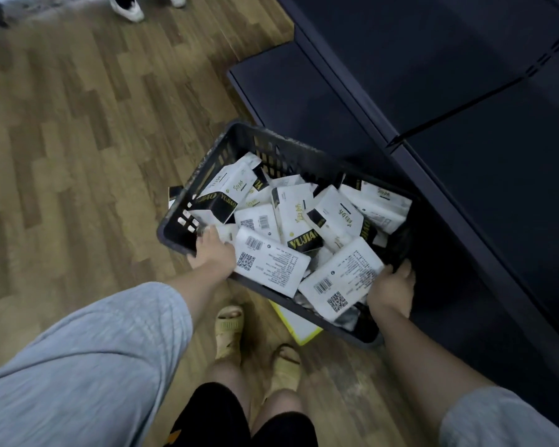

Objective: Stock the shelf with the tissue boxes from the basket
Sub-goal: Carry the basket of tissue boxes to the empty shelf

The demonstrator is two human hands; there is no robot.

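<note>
Where wood-plank floor (78, 140) meets dark shelf (465, 91), basket (271, 150) sits.

A dark plastic basket (273, 150) with slotted walls sits tilted beside the foot of a dark blue shelf (465, 101), whose flat boards show bare. The basket holds a loose jumble of white tissue boxes (296, 211) with black ends and gold lettering, lying at all angles. Two near the front rim lie back-side up: one tissue box (270, 264) on the left, another (342, 280) to its right, both showing barcodes and QR codes
</note>
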